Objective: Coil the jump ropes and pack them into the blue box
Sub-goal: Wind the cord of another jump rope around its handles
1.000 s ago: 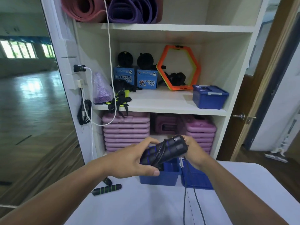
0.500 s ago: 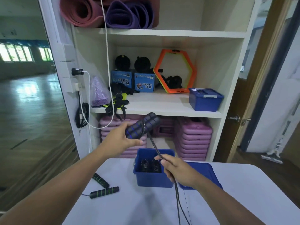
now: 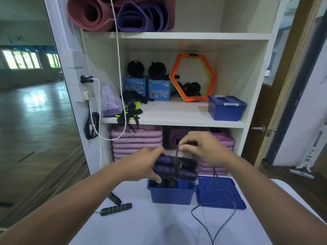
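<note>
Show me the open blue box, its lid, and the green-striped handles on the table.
open blue box (image 3: 170,195), head view, front wall.
lid (image 3: 228,191), head view, bare middle panel.
green-striped handles (image 3: 115,209), head view, nearer handle's grip.

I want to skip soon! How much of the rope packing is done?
Done: one coiled rope seems to lie in the blue box. In hand: the left hand grips a second rope's handles while the right hand pinches its cord, much of it loose on the table. Left: finishing that coil, then the green-striped rope.
</note>
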`<state>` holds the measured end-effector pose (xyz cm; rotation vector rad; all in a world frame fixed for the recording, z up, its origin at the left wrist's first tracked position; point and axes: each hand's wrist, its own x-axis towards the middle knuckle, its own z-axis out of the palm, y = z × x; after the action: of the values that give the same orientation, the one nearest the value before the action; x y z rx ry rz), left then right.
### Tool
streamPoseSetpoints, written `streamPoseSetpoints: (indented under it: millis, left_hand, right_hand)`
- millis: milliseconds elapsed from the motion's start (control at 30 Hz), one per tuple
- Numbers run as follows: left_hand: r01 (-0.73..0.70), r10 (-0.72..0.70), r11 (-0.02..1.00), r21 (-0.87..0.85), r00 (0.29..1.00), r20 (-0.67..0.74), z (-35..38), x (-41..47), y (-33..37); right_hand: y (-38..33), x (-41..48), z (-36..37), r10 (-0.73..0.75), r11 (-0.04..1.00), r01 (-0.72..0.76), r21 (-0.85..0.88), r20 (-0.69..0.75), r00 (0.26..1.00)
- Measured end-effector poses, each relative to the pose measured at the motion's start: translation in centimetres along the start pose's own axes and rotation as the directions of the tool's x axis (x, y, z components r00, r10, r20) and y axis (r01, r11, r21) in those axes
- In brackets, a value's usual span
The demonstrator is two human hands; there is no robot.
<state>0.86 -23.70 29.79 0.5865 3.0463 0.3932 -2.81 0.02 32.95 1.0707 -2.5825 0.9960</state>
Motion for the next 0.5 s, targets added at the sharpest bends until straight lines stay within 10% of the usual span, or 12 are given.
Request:
streamPoseSetpoints:
  millis: [267, 500]
  left_hand:
    - [-0.114, 0.115, 0.878, -0.466, 0.993, -0.026, -3.1, -3.1, 3.5]
    - [-0.053, -0.132, 0.758, -0.65, 0.964, -0.233, -2.5, -0.8, 0.7]
  right_hand:
    - [2.1, -0.7, 1.0, 0.138, 0.724, -0.19, 0.663, 0.13, 0.982]
    - [2.8, -3.0, 7.8, 0.274, 0.624, -0.247, 0.741, 0.089, 0.958]
